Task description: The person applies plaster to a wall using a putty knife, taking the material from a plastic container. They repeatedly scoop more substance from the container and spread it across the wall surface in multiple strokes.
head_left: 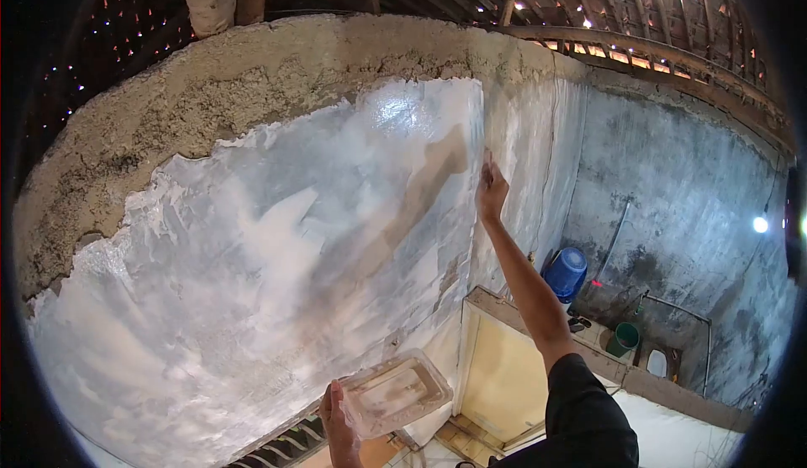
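My right hand [493,189] is raised at the vertical corner edge of the wall, its fingers closed round a thin tool that is hard to make out. Beside it spreads the wall [336,207], coated in patchy white and grey plaster, with wet shine near the top. A shadow of my arm falls across it. Lower down, my left hand [338,422] grips the left end of a clear rectangular plastic tub [395,392], smeared with whitish paste inside.
Rough bare plaster [252,69] runs along the wall top under wooden rafters. At right, below, are a blue barrel [566,273], a green bucket [623,339], a squat toilet [657,362] and pipes. A door [503,375] stands under the concrete ledge [588,354].
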`<state>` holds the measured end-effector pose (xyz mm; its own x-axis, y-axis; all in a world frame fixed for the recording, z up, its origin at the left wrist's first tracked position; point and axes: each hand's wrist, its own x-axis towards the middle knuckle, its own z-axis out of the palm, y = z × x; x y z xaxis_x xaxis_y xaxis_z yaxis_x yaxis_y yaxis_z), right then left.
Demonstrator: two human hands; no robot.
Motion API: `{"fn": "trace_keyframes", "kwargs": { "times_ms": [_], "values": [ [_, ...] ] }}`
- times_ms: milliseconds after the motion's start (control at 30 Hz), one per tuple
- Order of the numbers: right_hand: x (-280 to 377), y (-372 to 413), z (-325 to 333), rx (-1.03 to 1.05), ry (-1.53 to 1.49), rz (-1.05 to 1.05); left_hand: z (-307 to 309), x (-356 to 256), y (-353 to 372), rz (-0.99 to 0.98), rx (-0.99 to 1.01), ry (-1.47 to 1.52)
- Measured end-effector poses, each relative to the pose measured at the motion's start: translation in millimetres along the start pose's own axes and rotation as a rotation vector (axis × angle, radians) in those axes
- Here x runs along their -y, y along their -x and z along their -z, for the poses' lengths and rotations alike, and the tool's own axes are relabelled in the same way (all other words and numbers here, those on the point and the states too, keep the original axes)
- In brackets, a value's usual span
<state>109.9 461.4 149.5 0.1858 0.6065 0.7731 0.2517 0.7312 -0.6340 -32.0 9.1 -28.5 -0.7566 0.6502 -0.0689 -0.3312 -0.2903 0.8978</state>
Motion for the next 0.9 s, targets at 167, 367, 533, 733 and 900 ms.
{"fn": "trace_keyframes", "kwargs": {
  "times_ms": [167, 367, 533, 733, 900],
  "values": [
    [9.0, 25.4, -43.7, 0.031, -0.161, 0.156, -22.9, -17.8, 20.8, -0.035, -0.194, -0.021],
    [60.1, 127.4, -16.5, 0.267, -0.226, 0.312, -17.7, -17.1, 24.0, -0.062, -0.136, 0.004],
    [62.0, 109.8, 8.7, 0.261, -0.25, 0.309, -28.1, -21.2, 25.9, -0.098, -0.305, -0.045],
    [59.5, 25.0, -14.4, 0.035, -0.277, 0.295, -38.6, -27.7, 33.9, -0.041, -0.141, 0.052],
    [48.4, 99.1, -38.4, 0.35, -0.187, 0.577, -27.8, -18.1, 27.7, 0.049, -0.11, -0.13]
  ]
}}
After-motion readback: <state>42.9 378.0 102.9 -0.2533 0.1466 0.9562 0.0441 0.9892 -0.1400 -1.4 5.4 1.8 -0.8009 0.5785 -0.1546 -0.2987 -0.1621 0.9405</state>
